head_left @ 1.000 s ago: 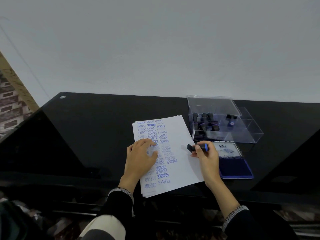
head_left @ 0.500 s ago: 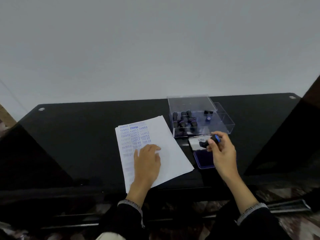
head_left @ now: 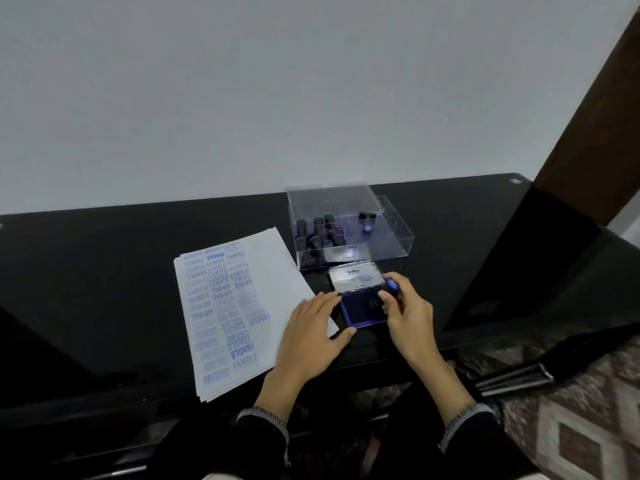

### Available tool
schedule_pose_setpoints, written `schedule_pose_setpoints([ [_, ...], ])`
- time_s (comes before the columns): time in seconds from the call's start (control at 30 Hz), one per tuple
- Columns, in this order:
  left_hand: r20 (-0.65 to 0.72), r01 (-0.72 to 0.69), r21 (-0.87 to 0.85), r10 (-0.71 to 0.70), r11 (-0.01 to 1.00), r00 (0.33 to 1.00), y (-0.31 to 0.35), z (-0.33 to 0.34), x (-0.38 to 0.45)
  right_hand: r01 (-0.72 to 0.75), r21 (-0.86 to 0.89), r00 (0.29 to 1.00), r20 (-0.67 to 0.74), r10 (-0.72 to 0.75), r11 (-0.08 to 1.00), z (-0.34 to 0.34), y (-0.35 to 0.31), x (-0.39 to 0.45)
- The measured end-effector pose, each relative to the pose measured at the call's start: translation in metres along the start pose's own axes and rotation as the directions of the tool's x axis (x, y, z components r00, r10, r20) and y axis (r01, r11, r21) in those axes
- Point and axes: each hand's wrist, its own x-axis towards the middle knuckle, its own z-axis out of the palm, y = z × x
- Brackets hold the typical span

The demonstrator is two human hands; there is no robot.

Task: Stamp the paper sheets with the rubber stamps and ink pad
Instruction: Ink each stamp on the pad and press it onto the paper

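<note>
**deskjunkie:** Black glossy surface [head_left: 104,271] against a plain wall, open ink pad [head_left: 363,308] sat in the middle. Where were the hands?

**inkfan:** Right hand [head_left: 408,317] pinched a stamp [head_left: 391,287] over the pad. Left hand [head_left: 311,334] lay flat, fingers straight, touching the pad's left edge. Paper sheets [head_left: 235,306] left of the pad, clear stamp box [head_left: 349,226] right behind it.

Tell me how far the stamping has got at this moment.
Done: the top paper sheet already carries many blue imprints along its left part. In hand: the right hand grips a stamp over the open ink pad, apparently inking it, while the left hand rests flat against the pad's edge. Left: the sheet's blank right side; the sheets beneath are hidden.
</note>
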Motion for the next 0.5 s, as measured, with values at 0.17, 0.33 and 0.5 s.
schedule_pose_setpoints([
  [0.17,-0.009,0.008,0.009,-0.008,1.000,1.000,0.001,0.001,-0.001,0.037,-0.058,0.999,-0.013,-0.038,0.998,0.005,0.004,-0.002],
  [0.33,-0.001,0.015,0.016,-0.015,1.000,1.000,0.002,0.001,-0.001,0.104,-0.144,0.994,0.048,-0.098,0.984,0.013,0.003,-0.004],
  [0.5,0.012,0.022,-0.002,-0.022,1.000,1.000,0.003,0.000,-0.002,0.163,-0.248,0.985,0.090,-0.145,0.955,0.017,0.006,-0.006],
])
